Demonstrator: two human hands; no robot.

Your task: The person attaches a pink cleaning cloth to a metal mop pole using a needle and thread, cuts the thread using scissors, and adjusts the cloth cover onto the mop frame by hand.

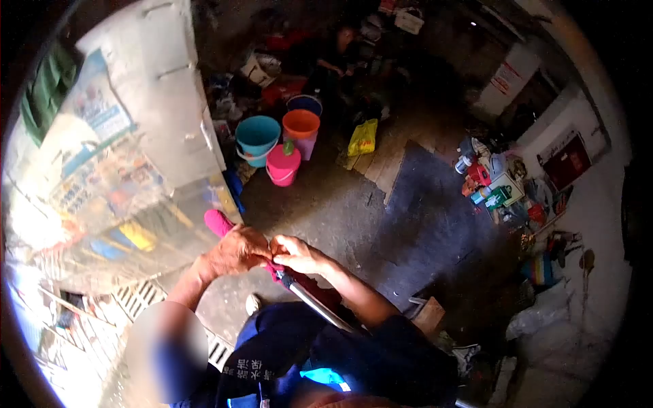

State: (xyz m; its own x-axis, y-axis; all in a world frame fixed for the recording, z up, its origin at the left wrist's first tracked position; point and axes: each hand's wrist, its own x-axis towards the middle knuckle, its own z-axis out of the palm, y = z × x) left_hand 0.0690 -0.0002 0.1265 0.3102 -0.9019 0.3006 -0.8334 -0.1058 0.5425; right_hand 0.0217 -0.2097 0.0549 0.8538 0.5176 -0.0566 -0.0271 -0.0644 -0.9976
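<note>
My left hand (238, 250) is closed round a bright pink cloth (218, 222), whose rounded end sticks out past the knuckles. Close beside it, my right hand (299, 256) pinches at the same pink material with thumb and fingers. The two hands nearly touch, and what lies between the fingertips is too small to make out. Just below them, pink cloth meets the dark end of a metal pole (318, 305), which slants down to the right against my dark shirt. Dark red fabric hangs beside the pole, partly behind my right forearm.
A blue bucket (258, 139), an orange bucket (300, 124) and a pink lidded bucket (283, 165) stand ahead. A yellow bag (362, 137) lies near them. Clutter (493, 183) lines the right wall. A postered white panel (129, 102) stands left. Another person sits in the dark background.
</note>
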